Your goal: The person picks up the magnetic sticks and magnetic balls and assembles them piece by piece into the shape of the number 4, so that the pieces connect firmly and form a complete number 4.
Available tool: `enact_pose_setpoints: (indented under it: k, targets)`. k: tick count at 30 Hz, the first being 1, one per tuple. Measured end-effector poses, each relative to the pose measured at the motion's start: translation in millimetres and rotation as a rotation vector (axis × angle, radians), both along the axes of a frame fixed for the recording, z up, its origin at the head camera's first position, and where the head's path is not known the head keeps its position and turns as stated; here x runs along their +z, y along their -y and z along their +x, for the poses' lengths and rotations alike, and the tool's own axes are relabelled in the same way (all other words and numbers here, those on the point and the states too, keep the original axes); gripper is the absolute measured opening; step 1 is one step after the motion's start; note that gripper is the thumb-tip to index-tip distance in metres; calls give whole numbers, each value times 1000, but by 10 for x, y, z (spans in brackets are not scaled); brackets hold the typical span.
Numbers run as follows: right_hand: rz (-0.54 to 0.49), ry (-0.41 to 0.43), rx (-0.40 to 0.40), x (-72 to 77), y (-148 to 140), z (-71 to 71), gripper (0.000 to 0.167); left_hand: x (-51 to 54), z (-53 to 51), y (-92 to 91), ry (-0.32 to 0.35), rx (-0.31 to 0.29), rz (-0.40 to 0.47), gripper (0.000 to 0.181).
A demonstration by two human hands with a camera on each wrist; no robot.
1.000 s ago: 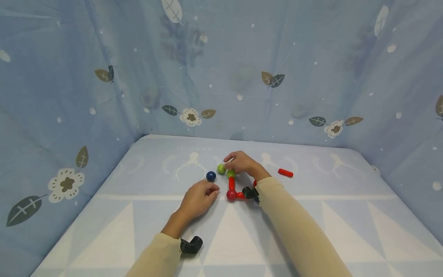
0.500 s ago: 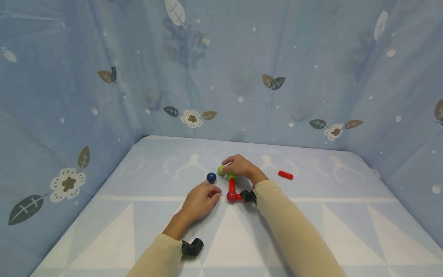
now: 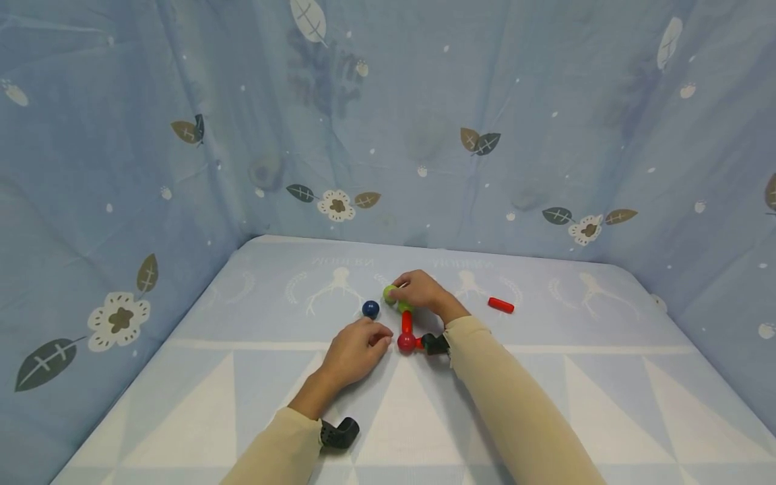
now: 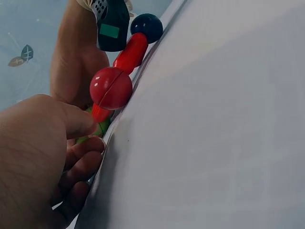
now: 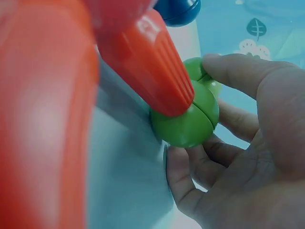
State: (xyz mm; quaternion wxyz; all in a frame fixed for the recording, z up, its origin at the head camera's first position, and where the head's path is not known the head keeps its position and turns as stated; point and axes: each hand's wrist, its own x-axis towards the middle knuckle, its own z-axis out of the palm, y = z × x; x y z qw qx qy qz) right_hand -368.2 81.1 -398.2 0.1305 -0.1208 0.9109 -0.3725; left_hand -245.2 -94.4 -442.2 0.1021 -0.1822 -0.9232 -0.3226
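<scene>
My right hand pinches a loose green ball between thumb and fingers. That ball sits beside another green ball, which is joined to a red rod. The rod runs to a red ball. From there a second red rod leads to a dark blue ball, seen in the left wrist view. My left hand rests on the table left of the red ball, fingers loosely bent and holding nothing. In the head view the right wrist covers part of the joined pieces.
A separate blue ball lies just beyond the left fingers. One loose red rod is off to the right on the pale patterned table. Blue printed cloth hangs along the table's back and sides.
My right fingers have shifted left and closed around the loose green ball, from over the joined one. My left hand has edged slightly right, towards the red ball.
</scene>
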Motion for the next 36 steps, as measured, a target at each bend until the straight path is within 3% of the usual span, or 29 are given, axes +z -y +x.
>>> enact_pose_setpoints:
  k: [8,17,25,36]
  targets:
    - [-91,20,-80,68,-149,-19,42,1,-8,-45,-56,15,38,10]
    - [-352,58,-82,112,-467,104,42,-24,9,-65,-31,44,74,10]
    - [-367,59,-139,113,-684,277,44,-7,10,-102,-43,25,76,11]
    - [-464,60,-206,18,-952,466,50,61,39,-143,-158,13,23,11]
